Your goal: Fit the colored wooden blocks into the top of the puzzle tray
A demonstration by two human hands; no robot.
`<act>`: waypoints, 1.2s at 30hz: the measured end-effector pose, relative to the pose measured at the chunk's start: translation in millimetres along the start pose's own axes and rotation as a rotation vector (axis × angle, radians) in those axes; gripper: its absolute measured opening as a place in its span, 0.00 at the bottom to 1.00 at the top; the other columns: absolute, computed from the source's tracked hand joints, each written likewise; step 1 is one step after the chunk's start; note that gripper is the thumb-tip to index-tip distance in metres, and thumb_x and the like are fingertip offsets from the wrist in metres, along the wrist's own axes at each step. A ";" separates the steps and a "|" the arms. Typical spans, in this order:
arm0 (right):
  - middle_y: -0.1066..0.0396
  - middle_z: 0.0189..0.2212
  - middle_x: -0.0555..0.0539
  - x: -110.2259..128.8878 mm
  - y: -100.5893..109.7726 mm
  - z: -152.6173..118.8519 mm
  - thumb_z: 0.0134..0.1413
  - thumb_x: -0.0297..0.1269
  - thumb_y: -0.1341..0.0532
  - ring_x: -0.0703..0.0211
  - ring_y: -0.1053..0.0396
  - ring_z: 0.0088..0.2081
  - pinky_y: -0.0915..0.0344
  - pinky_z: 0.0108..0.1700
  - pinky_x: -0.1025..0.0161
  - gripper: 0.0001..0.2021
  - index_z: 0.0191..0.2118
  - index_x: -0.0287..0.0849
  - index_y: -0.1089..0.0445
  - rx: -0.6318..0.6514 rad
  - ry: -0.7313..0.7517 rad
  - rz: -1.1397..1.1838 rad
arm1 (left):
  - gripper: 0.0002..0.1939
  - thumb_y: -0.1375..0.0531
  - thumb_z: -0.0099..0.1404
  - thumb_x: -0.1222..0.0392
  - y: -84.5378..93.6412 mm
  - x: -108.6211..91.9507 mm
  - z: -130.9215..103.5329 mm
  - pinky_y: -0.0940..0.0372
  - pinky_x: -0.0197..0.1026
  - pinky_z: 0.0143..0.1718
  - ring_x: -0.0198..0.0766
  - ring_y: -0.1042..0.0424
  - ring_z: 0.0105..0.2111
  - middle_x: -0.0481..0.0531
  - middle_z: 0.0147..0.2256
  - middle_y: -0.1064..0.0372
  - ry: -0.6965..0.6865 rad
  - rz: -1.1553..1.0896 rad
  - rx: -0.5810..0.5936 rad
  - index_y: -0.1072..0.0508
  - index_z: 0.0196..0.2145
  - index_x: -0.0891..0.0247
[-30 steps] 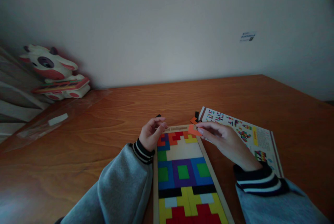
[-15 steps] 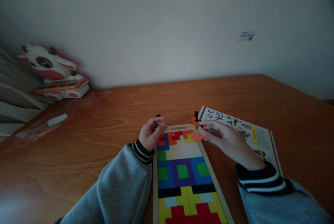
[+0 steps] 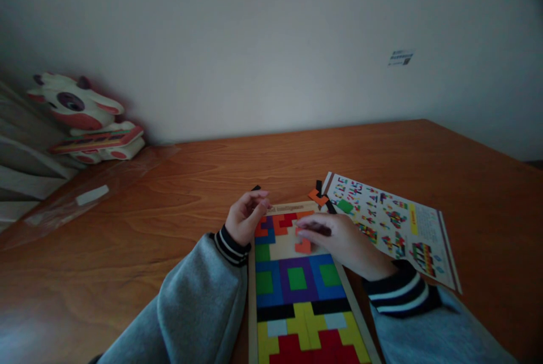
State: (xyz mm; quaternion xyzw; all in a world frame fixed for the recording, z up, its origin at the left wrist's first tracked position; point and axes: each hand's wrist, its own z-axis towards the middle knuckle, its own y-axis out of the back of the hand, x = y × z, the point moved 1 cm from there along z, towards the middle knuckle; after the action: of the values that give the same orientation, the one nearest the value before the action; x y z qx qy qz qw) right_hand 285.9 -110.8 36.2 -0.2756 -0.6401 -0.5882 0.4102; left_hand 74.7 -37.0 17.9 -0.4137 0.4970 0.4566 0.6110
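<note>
On the table before me lies a wooden puzzle tray [image 3: 251,296] filled with coloured flat pieces, with a bare pale area toward its far end. My right hand [image 3: 328,234] pinches an orange puzzle piece [image 3: 303,245] between thumb and fingers, over that bare area. Whether the piece touches the tray floor, I cannot tell. At the tray's far left corner is my left hand [image 3: 247,217], its fingers loosely bent with a gap at the thumb and no piece visible in them. A black piece [image 3: 256,187] peeks out behind it, mostly hidden.
Beyond the far right corner lie a loose orange piece [image 3: 318,196], black pieces [image 3: 331,204] and a green piece [image 3: 345,206]. A printed pattern sheet [image 3: 411,234] is to the right. A toy cow with a keyboard [image 3: 97,126] and clear plastic wrapping [image 3: 55,214] are at left.
My right hand has moved left with the orange piece, from the tray's right edge to over the bare area. The green piece and more of the sheet now show. My left hand stays put.
</note>
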 end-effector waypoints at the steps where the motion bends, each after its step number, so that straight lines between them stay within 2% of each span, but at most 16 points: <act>1: 0.22 0.36 0.48 -0.2 -2.1 0.8 0.55 0.37 0.37 0.58 0.25 0.36 0.30 0.40 0.61 0.07 0.39 0.46 0.23 0.005 0.023 -0.021 | 0.17 0.35 0.58 0.53 0.3 0.6 0.0 0.34 0.33 0.31 0.32 0.28 0.29 0.52 0.29 0.26 -0.003 0.000 0.003 0.27 0.42 0.67; 7: 0.25 0.37 0.49 0.4 -4.1 0.3 0.56 0.33 0.37 0.59 0.28 0.41 0.33 0.47 0.59 0.05 0.36 0.47 0.23 0.028 0.213 -0.199 | 0.17 0.35 0.57 0.53 -0.3 0.9 -0.1 0.34 0.33 0.31 0.33 0.28 0.29 0.52 0.29 0.26 0.000 -0.008 0.000 0.27 0.41 0.66; 9: 0.27 0.39 0.48 -0.7 -3.6 -1.0 0.54 0.33 0.36 0.58 0.30 0.43 0.34 0.48 0.59 0.05 0.37 0.47 0.24 0.019 0.229 -0.239 | 0.17 0.34 0.57 0.53 -0.9 0.0 -0.1 0.34 0.33 0.31 0.33 0.28 0.28 0.52 0.29 0.26 0.008 -0.012 -0.001 0.27 0.40 0.66; 13: 0.33 0.45 0.46 -5.3 -1.1 -3.7 0.50 0.35 0.33 0.55 0.33 0.47 0.36 0.53 0.54 0.17 0.47 0.47 0.29 -0.074 0.158 -0.293 | 0.17 0.34 0.57 0.53 -1.0 -1.3 -0.5 0.35 0.33 0.31 0.33 0.28 0.29 0.52 0.29 0.27 0.016 -0.028 0.005 0.28 0.40 0.66; 15: 0.34 0.46 0.45 -7.6 1.7 -5.1 0.49 0.36 0.32 0.53 0.35 0.50 0.38 0.55 0.52 0.18 0.48 0.47 0.30 -0.102 0.116 -0.309 | 0.17 0.34 0.57 0.53 -0.9 -1.9 -0.6 0.35 0.32 0.31 0.32 0.29 0.29 0.51 0.29 0.27 0.020 -0.029 0.003 0.28 0.40 0.66; 17: 0.35 0.46 0.45 -10.3 6.1 -6.5 0.49 0.37 0.33 0.52 0.35 0.50 0.39 0.55 0.50 0.18 0.47 0.47 0.30 -0.099 0.059 -0.298 | 0.16 0.34 0.56 0.53 -1.1 -2.8 -0.3 0.35 0.32 0.31 0.31 0.29 0.28 0.51 0.29 0.27 0.028 -0.029 -0.001 0.28 0.39 0.66; 21: 0.36 0.46 0.45 -19.5 16.0 -8.9 0.49 0.35 0.33 0.55 0.32 0.44 0.34 0.50 0.53 0.17 0.47 0.46 0.31 -0.078 -0.038 -0.210 | 0.17 0.33 0.54 0.54 -1.5 -3.9 0.6 0.35 0.32 0.29 0.31 0.30 0.27 0.50 0.27 0.27 0.055 -0.018 -0.011 0.28 0.37 0.67; 26: 0.35 0.45 0.44 -28.9 19.2 -9.2 0.48 0.36 0.33 0.55 0.32 0.44 0.33 0.49 0.53 0.16 0.46 0.45 0.30 -0.091 -0.038 -0.135 | 0.17 0.33 0.54 0.54 -0.7 -4.3 1.1 0.35 0.32 0.28 0.31 0.31 0.25 0.51 0.28 0.27 0.069 0.016 -0.011 0.27 0.38 0.67; 30: 0.32 0.44 0.44 -25.6 20.6 -9.4 0.48 0.36 0.33 0.54 0.31 0.43 0.33 0.49 0.53 0.15 0.44 0.44 0.29 -0.098 -0.038 -0.120 | 0.16 0.33 0.54 0.54 0.0 -5.8 1.0 0.35 0.33 0.28 0.31 0.30 0.26 0.51 0.28 0.27 0.075 0.027 -0.005 0.27 0.37 0.66; 34: 0.28 0.41 0.44 -22.3 30.0 -9.0 0.55 0.38 0.40 0.55 0.28 0.41 0.31 0.45 0.55 0.10 0.43 0.44 0.28 -0.094 -0.049 -0.107 | 0.16 0.34 0.56 0.54 0.0 -3.4 0.7 0.34 0.33 0.28 0.32 0.29 0.26 0.51 0.28 0.27 0.058 0.038 -0.002 0.28 0.38 0.67; 36: 0.27 0.40 0.44 -26.3 36.4 -7.4 0.58 0.40 0.43 0.53 0.28 0.41 0.31 0.44 0.55 0.10 0.42 0.44 0.28 -0.180 -0.037 -0.174 | 0.16 0.36 0.58 0.53 1.3 0.4 1.1 0.34 0.33 0.28 0.32 0.29 0.26 0.52 0.29 0.27 0.039 0.052 0.002 0.28 0.40 0.67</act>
State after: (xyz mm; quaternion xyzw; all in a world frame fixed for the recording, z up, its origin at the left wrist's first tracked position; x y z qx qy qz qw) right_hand 331.3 -108.9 32.8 -0.2656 -0.6137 -0.6715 0.3192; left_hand 73.8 -35.6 17.6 -0.4088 0.5197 0.4637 0.5897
